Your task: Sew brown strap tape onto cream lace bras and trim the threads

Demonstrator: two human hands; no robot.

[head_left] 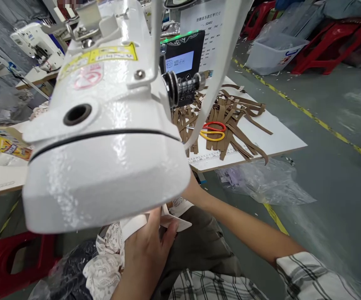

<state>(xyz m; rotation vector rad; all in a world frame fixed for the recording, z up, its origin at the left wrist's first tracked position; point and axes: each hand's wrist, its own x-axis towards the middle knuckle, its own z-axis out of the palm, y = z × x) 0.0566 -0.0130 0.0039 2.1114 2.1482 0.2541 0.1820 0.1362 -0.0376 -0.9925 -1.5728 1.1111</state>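
The white head of a sewing machine [105, 175] fills the middle of the view and hides much of the work below it. Under its lower edge my left hand [147, 241] is closed on a white lace garment [105, 262], with a smooth white band [133, 227] beside the fingers and a pointed white flap [182, 224] by the thumb. My right hand [194, 189] reaches in from the right below the table edge. Its fingers are hidden behind the machine head, so what it touches does not show.
Brown fabric strips [227, 116] and scissors with red and yellow handles [213, 132] lie on the white table [280, 141]. A control panel [182, 62] stands behind. A plastic bag [268, 183] is on the floor, a red stool [18, 262] at lower left, a bin [271, 52] at back right.
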